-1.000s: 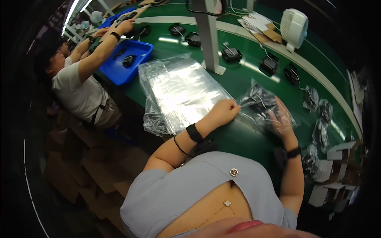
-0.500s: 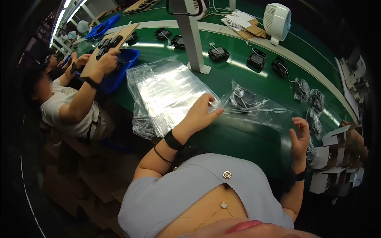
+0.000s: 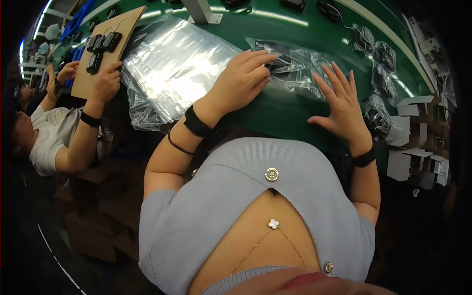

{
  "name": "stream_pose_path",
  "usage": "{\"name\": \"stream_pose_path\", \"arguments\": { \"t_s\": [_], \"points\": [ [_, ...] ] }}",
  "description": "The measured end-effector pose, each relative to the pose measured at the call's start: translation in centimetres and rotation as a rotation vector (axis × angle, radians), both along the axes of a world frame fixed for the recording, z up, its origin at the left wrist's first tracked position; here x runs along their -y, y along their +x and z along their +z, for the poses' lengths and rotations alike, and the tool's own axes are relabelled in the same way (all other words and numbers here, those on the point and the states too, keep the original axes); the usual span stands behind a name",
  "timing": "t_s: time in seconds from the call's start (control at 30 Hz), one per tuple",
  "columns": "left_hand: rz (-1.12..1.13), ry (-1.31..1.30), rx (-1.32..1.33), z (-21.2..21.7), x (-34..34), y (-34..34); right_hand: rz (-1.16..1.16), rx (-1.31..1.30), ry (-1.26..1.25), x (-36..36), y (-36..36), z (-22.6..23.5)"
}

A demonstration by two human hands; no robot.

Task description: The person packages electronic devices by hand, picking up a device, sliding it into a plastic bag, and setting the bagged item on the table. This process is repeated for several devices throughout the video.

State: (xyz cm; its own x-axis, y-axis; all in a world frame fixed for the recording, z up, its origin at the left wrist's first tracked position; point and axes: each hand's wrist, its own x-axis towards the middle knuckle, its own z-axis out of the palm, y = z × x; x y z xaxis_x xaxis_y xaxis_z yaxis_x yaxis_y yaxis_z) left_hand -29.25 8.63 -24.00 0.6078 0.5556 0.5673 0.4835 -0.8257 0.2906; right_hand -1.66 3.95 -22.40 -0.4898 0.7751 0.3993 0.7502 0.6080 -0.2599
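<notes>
A clear plastic bag (image 3: 307,81) lies on the green table in front of me with a black device (image 3: 278,55) inside it. At the bag's left end is my left hand (image 3: 241,81), its fingers stretched over the edge and its thumb mostly out of sight. My right hand (image 3: 341,108) is spread wide at the bag's right end, fingertips on or just above the plastic; I cannot tell which. A stack of flat clear plastic bags (image 3: 182,64) lies left of my left hand, partly beneath it.
Several bagged devices (image 3: 383,64) line the right side of the table. Open white boxes (image 3: 413,130) stand at the far right. A metal post (image 3: 199,12) rises behind the bag stack. To the left, a co-worker holds a brown board (image 3: 110,49) carrying black devices.
My right hand has moved left and forward to the bag, its fingers spreading. My left hand has shifted onto the bag's left end. The view has tilted down, and the co-worker's board has turned.
</notes>
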Motion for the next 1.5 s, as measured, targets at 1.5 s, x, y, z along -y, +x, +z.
{"name": "stream_pose_path", "arguments": {
  "t_s": [1.5],
  "points": [
    [0.07, -0.787, -0.366, 5.1, -6.5, 6.8, -0.249, -0.309, -0.301, -12.1, 3.2, -1.0]
  ]
}}
